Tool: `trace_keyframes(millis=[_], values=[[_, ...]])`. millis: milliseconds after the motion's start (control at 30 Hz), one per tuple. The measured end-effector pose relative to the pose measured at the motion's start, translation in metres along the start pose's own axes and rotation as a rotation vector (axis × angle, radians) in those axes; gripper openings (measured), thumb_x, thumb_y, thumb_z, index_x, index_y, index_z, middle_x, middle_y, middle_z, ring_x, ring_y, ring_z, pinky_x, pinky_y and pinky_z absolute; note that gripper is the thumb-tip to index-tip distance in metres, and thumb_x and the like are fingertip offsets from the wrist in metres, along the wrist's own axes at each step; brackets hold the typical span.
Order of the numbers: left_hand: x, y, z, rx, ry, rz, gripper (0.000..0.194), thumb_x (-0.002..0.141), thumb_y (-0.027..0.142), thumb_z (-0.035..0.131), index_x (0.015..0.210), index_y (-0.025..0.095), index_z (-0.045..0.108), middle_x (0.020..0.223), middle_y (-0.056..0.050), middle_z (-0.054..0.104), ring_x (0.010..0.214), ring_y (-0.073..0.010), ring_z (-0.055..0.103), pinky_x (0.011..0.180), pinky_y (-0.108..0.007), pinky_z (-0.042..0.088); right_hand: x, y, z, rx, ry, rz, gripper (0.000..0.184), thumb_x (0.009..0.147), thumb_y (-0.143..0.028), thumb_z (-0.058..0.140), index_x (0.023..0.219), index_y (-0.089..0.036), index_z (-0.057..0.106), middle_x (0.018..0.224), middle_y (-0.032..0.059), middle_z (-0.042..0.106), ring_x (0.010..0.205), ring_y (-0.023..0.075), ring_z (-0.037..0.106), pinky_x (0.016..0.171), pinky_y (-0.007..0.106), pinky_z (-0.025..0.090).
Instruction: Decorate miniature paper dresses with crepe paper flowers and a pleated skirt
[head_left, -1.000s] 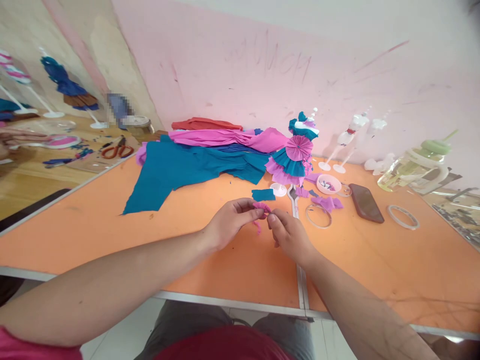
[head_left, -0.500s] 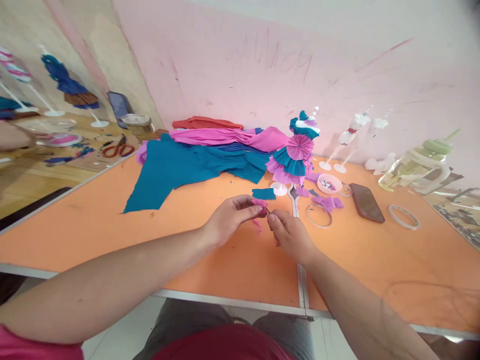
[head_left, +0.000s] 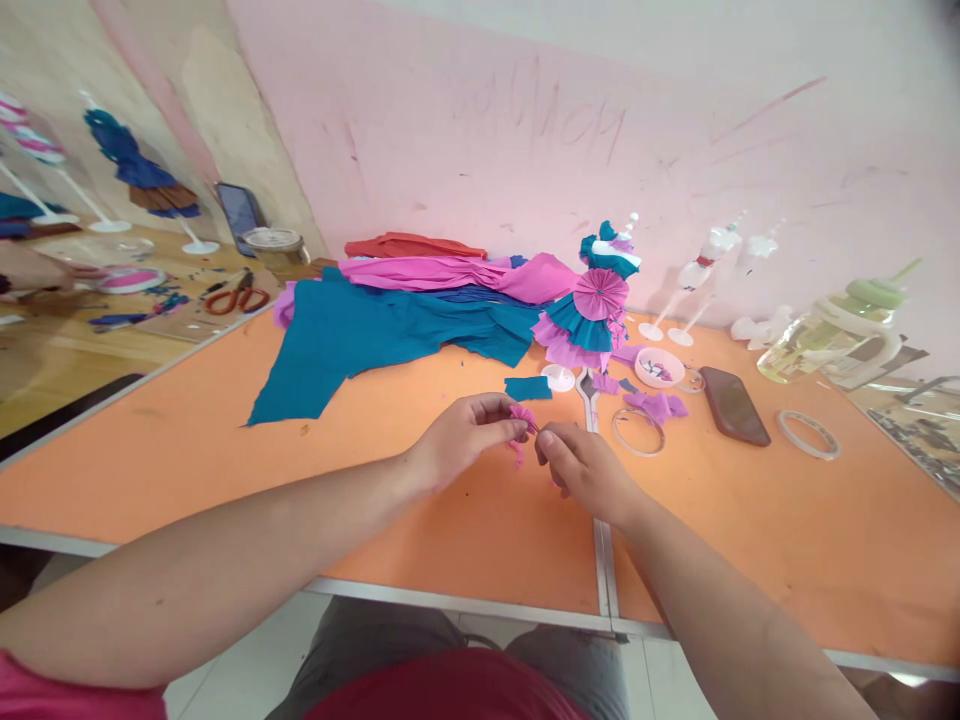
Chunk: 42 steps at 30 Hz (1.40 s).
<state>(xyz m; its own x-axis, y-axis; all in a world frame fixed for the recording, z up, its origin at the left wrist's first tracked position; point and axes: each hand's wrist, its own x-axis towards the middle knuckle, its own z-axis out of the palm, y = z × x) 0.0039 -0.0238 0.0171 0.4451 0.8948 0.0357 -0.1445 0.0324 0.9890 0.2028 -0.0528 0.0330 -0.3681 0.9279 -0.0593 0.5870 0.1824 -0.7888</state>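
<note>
Pink crepe-paper piece [head_left: 523,416] sits pinched between both hands above the orange desk [head_left: 225,450], mid-desk toward the near edge; left hand [head_left: 457,438] fingertips closed on its left side; right hand [head_left: 585,470] pinches its right end; loose tail hangs down.

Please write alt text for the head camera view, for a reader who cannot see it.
Both hands, left hand and right hand, pinch a small pink crepe paper piece above an orange table. Behind lie teal crepe paper, a paper-dressed doll stand, a phone and a tape ring.
</note>
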Motion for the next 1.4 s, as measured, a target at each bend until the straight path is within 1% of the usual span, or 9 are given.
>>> trace_keyframes(millis=[100,233,300,433,567,733,933,1167,1400], values=[[0.000,0.001,0.001,0.025,0.003,0.000,0.021,0.083,0.033,0.071,0.089,0.014,0.068,0.089,-0.006,0.070,0.074,-0.0186,0.068,0.082,-0.038,0.053,0.000,0.000,-0.001,-0.013,0.001,0.003,0.051,0.096,-0.062,0.031,0.078,-0.021,0.054,0.061,-0.0027,0.047,0.058,0.0121,0.050,0.052,0.023,0.040],[-0.001,0.002,0.001,-0.003,0.084,0.029,0.018,0.081,0.031,0.072,0.089,0.014,0.069,0.089,-0.005,0.069,0.080,-0.0186,0.066,0.081,-0.036,0.054,-0.001,-0.002,-0.004,-0.001,-0.015,0.022,0.052,0.096,-0.063,0.030,0.075,-0.021,0.054,0.060,-0.0027,0.047,0.058,0.0121,0.050,0.053,0.023,0.041],[-0.001,0.002,0.000,-0.025,0.092,0.043,0.018,0.080,0.030,0.073,0.089,0.015,0.069,0.090,-0.005,0.069,0.083,-0.0188,0.066,0.081,-0.035,0.054,-0.002,-0.003,-0.006,0.001,-0.019,0.034,0.053,0.096,-0.063,0.030,0.074,-0.021,0.053,0.060,-0.0027,0.047,0.057,0.0122,0.051,0.054,0.024,0.041],[0.000,-0.001,-0.001,-0.002,0.051,0.027,0.020,0.081,0.032,0.072,0.090,0.015,0.069,0.090,-0.006,0.070,0.076,-0.0181,0.067,0.079,-0.036,0.054,-0.002,-0.004,-0.006,0.006,-0.032,0.047,0.052,0.096,-0.062,0.030,0.076,-0.021,0.054,0.061,-0.0026,0.047,0.059,0.0124,0.052,0.053,0.024,0.041],[0.000,-0.001,-0.001,0.038,0.022,0.021,0.021,0.082,0.032,0.072,0.090,0.013,0.069,0.089,-0.007,0.071,0.081,-0.0197,0.067,0.081,-0.035,0.054,-0.002,-0.004,-0.006,0.012,-0.036,0.027,0.052,0.096,-0.063,0.030,0.077,-0.020,0.053,0.061,-0.0028,0.046,0.059,0.0122,0.051,0.053,0.023,0.041],[-0.002,0.003,0.001,0.084,-0.015,0.005,0.021,0.081,0.034,0.074,0.087,0.014,0.069,0.084,-0.005,0.071,0.079,-0.0179,0.067,0.079,-0.032,0.053,-0.002,-0.001,-0.006,-0.010,-0.038,-0.006,0.052,0.097,-0.062,0.031,0.077,-0.020,0.054,0.064,-0.0026,0.048,0.059,0.0114,0.051,0.054,0.023,0.041],[-0.003,0.001,0.001,0.045,-0.111,-0.024,0.024,0.080,0.036,0.075,0.087,0.014,0.067,0.087,-0.006,0.074,0.084,-0.0209,0.069,0.082,-0.035,0.052,-0.003,-0.001,-0.007,-0.004,-0.072,-0.032,0.053,0.096,-0.063,0.031,0.083,-0.020,0.059,0.067,-0.0015,0.049,0.059,0.0117,0.051,0.053,0.023,0.042],[-0.002,0.002,-0.001,0.062,-0.093,-0.039,0.022,0.080,0.035,0.075,0.086,0.015,0.069,0.087,-0.006,0.074,0.084,-0.0212,0.069,0.084,-0.037,0.052,-0.003,-0.005,-0.009,-0.025,-0.089,-0.040,0.051,0.097,-0.058,0.033,0.095,-0.020,0.066,0.069,-0.0005,0.049,0.060,0.0126,0.050,0.054,0.024,0.043],[0.000,0.001,-0.002,0.087,-0.104,-0.034,0.024,0.079,0.038,0.075,0.088,0.016,0.072,0.085,-0.005,0.073,0.083,-0.0200,0.068,0.085,-0.035,0.052,-0.002,-0.004,-0.011,-0.053,-0.080,-0.032,0.054,0.096,-0.061,0.033,0.094,-0.019,0.067,0.069,-0.0008,0.050,0.058,0.0120,0.051,0.053,0.024,0.043]])
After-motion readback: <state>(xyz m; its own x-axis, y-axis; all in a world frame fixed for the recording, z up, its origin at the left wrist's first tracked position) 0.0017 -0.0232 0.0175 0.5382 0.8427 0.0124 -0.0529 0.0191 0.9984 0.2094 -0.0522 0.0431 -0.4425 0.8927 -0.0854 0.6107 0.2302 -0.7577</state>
